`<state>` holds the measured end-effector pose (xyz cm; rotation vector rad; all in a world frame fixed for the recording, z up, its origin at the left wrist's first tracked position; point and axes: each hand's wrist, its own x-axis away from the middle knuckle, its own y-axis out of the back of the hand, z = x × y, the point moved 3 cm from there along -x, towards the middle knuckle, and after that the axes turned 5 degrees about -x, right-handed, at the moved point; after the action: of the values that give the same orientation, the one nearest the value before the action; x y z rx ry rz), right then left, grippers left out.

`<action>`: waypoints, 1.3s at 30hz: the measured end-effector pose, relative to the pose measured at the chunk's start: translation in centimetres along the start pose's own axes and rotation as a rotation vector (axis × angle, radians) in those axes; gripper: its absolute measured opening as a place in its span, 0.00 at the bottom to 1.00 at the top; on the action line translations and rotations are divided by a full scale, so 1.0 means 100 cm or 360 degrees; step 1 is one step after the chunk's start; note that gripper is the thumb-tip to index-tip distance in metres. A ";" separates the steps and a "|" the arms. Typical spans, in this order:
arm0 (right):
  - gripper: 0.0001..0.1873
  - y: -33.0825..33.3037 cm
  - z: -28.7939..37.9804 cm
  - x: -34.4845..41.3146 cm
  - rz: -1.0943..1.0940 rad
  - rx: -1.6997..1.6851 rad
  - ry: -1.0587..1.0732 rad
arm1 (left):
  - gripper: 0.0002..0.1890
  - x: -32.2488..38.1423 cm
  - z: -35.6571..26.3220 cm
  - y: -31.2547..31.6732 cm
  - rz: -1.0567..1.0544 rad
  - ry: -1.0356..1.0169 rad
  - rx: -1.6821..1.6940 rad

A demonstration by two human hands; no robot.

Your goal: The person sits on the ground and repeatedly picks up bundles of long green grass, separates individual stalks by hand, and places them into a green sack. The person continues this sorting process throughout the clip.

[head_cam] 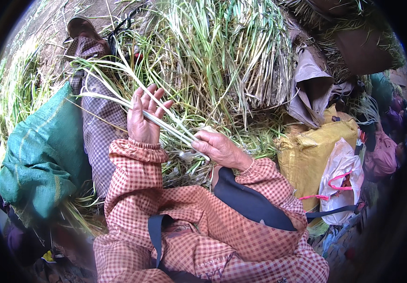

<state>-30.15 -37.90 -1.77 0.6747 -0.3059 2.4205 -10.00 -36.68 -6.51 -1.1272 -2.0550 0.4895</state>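
Observation:
My right hand (pixel 221 148) grips the pale lower ends of a few long leafy stalks (pixel 175 129) between thumb and curled fingers. The stalks slant up and left across the palm of my left hand (pixel 145 113), and their green leaf tips spread out beyond it. My left hand is turned palm up with its fingers apart and slightly bent, not closed around the stalks. Beyond both hands lies a large heap of similar green and straw-coloured stalks (pixel 207 60). Loose cut leaves and bits of stem (pixel 189 169) litter the ground below my hands.
At left, a green woven sack (pixel 44 152) stands beside a person's checked-cloth leg (pixel 100 123). A yellow woven sack (pixel 309 155), a white plastic bag (pixel 341 184) and a grey sheet (pixel 309 81) are at right. Another person in pink (pixel 382 152) is at the far right.

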 end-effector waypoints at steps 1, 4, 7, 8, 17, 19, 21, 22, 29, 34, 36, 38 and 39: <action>0.12 -0.002 -0.005 0.004 0.0188 -0.0238 -0.0326 | 0.27 -0.002 -0.001 0.003 -0.0032 0.0013 -0.0002; 0.14 -0.004 0.001 0.003 0.0120 0.0161 0.0129 | 0.26 0.004 0.005 0.000 0.0111 -0.0007 0.0297; 0.15 -0.007 -0.005 -0.001 0.0282 0.0157 0.0269 | 0.23 0.024 0.025 -0.015 0.0594 0.0688 0.0722; 0.16 -0.005 -0.010 -0.003 0.0371 0.0204 0.0204 | 0.21 0.030 0.024 -0.018 0.0772 0.0776 0.0496; 0.17 0.081 -0.026 -0.061 -0.0871 0.1479 0.0094 | 0.15 0.008 -0.068 -0.004 0.0208 -0.0175 0.0138; 0.11 0.076 -0.023 -0.062 -0.0921 0.1437 0.0182 | 0.15 0.010 -0.055 -0.005 0.0121 -0.0086 0.0115; 0.10 0.062 -0.022 -0.048 -0.0949 0.1102 0.0237 | 0.14 0.013 -0.037 -0.007 0.0104 0.0023 0.0088; 0.10 0.048 -0.024 -0.041 -0.0743 0.1121 0.0204 | 0.14 0.014 -0.029 -0.006 0.0098 0.0087 0.0135; 0.24 0.048 -0.009 -0.055 -0.0920 0.1071 0.0543 | 0.14 0.016 -0.034 -0.008 0.0146 0.0001 0.0058; 0.18 -0.001 -0.020 -0.055 0.0778 0.1004 -0.0288 | 0.13 0.019 -0.035 -0.015 0.0137 -0.0003 0.0027; 0.18 -0.022 -0.010 -0.038 0.0898 0.0418 -0.0010 | 0.13 0.020 -0.033 -0.014 0.0132 0.0004 0.0039; 0.18 -0.015 -0.011 -0.029 0.0733 0.0232 -0.0208 | 0.13 0.020 -0.034 -0.011 0.0129 -0.0011 0.0111; 0.17 -0.004 -0.014 -0.029 0.0577 0.0177 -0.0327 | 0.13 0.019 -0.033 -0.009 0.0125 0.0010 0.0046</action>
<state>-28.49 -38.50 -4.46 0.9946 -0.4090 2.7294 -8.67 -35.65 -2.96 -1.1943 -1.9980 0.5514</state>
